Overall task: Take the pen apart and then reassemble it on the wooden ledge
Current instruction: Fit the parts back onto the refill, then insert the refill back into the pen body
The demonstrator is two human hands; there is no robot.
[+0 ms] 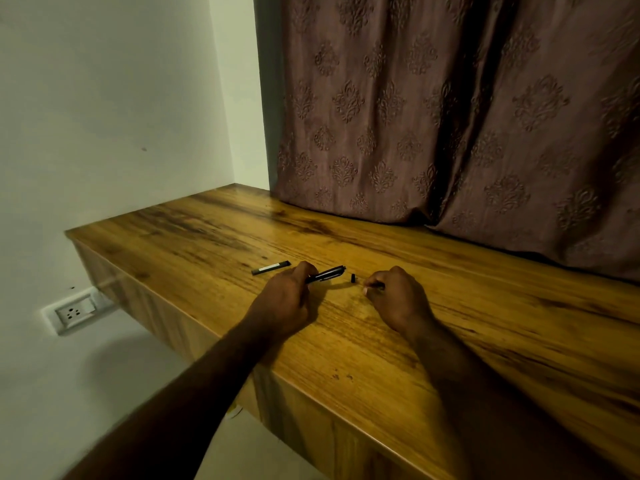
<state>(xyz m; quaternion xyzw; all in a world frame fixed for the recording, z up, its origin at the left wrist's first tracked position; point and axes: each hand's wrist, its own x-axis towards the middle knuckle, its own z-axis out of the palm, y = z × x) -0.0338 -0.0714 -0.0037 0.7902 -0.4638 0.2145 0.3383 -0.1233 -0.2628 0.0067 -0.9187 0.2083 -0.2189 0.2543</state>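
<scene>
The black pen (327, 273) juts from the left hand (284, 303) toward two o'clock, low over the ledge (381, 341), with the fingers curled round its near end. A small black bit (353, 278) sits between the hands. A dark tube (270, 268) lies at the left hand's eleven o'clock. The right hand (398, 299) pinches a thin part (375, 286), mostly hidden.

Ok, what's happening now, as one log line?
left hand grips pen body | right hand pinches thin part | small black piece and dark tube lie on wooden ledge
</scene>
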